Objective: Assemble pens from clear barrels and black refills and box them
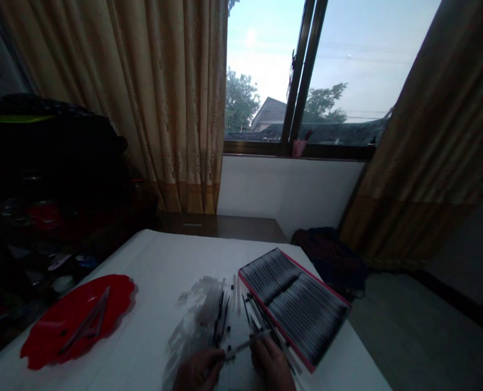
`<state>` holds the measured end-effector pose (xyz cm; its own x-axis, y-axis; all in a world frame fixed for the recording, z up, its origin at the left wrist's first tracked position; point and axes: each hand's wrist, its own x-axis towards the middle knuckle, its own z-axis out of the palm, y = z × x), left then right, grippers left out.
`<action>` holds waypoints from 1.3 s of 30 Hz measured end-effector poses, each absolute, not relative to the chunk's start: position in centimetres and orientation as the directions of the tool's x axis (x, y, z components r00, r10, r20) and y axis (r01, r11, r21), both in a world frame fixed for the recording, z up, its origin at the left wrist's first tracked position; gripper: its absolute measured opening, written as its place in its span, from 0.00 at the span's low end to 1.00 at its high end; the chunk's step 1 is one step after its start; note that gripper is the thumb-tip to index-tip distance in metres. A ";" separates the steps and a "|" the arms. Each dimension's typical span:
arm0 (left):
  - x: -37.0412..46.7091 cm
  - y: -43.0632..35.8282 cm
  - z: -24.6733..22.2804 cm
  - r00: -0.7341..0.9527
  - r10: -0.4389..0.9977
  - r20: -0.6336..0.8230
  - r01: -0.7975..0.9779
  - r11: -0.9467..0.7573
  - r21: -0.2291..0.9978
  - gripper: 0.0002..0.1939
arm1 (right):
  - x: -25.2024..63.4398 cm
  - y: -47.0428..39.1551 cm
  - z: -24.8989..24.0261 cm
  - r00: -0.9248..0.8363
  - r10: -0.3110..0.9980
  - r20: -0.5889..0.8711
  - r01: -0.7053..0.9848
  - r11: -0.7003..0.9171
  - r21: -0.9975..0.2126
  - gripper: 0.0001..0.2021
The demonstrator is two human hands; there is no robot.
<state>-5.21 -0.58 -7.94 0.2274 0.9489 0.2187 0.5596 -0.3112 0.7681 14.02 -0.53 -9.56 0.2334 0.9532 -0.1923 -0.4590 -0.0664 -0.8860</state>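
Note:
Between my two hands a thin translucent tube [243, 344] slants up to the right above the table. My left hand [200, 371] pinches its lower left end. My right hand [271, 363] is closed around the part near its other end. Left of the tube lies a heap of clear strips or sleeves [208, 307], with thin black sticks [221, 315] at its edge. Small black caps or plugs [229, 328] are scattered beside them. More dark sticks lie just beyond my right hand, along a pink-edged tray [252, 297] filled with rows of dark, pen-like sticks.
A red scalloped plate [121, 288] with clear strips in it stands at the left of the white-covered table [160, 255]. Dark clutter lies left of the table. Behind it are a window, curtains [184, 108] and a pink cup [299, 147] on the sill. Dark cloth [331, 255] lies beyond the right corner.

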 end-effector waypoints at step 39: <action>-2.8 3.7 -2.0 0.415 0.900 0.131 0.803 -0.430 0.413 0.12 | 15.1 -2.1 -6.8 0.244 0.937 -0.251 -0.593 -0.061 -0.803 0.24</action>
